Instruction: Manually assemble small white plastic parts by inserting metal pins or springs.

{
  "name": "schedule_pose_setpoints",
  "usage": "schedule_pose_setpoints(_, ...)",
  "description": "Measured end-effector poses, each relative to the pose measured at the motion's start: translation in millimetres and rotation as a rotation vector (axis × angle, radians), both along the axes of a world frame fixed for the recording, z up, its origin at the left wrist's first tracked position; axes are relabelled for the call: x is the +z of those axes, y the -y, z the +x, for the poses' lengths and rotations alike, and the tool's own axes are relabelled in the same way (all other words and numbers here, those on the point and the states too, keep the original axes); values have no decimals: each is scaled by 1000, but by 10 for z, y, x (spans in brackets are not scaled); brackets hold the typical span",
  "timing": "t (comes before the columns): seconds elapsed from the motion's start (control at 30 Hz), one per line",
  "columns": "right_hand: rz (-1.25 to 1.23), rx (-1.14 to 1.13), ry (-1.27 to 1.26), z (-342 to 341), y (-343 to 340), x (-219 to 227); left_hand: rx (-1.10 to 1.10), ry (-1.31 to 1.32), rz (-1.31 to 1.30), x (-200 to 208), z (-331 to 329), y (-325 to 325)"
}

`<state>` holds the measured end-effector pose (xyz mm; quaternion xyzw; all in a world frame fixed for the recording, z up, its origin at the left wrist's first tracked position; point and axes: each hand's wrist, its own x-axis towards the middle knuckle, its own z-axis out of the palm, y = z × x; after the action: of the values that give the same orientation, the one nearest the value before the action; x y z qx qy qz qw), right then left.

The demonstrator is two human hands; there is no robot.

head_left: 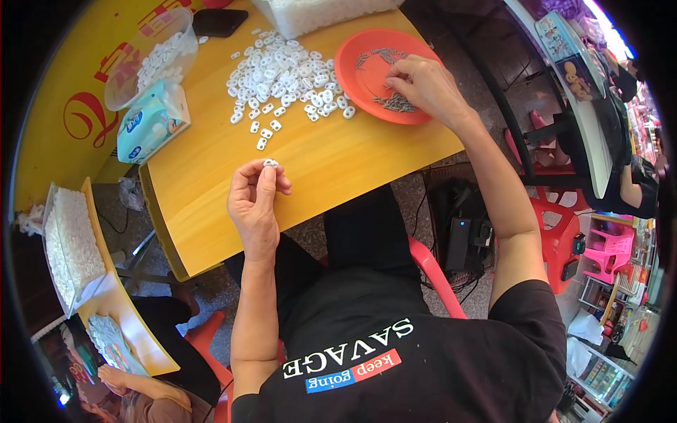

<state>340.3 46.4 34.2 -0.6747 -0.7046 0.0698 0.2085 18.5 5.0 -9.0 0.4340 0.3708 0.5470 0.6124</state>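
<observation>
My left hand (255,199) is raised over the near edge of the yellow table (211,176), pinching one small white plastic piece (271,163) between thumb and fingertips. My right hand (425,83) rests on the orange plate (356,67), fingers closed on small grey metal parts (393,103) lying there. A heap of white plastic pieces (285,74) lies on the table between the two hands, left of the plate.
A clear tub (144,60) with white pieces, a blue tissue pack (151,121) and a black phone (220,22) lie at the table's left and far side. A white bag (317,13) sits at the far edge. Another person (141,391) sits lower left by a box of white pieces (70,243).
</observation>
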Motion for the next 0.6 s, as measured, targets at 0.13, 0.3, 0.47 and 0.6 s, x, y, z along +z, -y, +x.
schedule_pose_setpoints(0.13,-6,27,139,-57,-38,-15,-7,56,-30,-48,-47,-28)
schedule_pose_setpoints(0.3,2,82,343,-120,-95,-54,0,69,-53,-36,-40,-25)
schedule_pose_setpoints(0.47,59,106,397,-187,-141,-59,27,101,-79,0,-38,-24)
schedule_pose_setpoints(0.6,141,8,-34,-208,-146,74,25,168,-173,21,-104,-11)
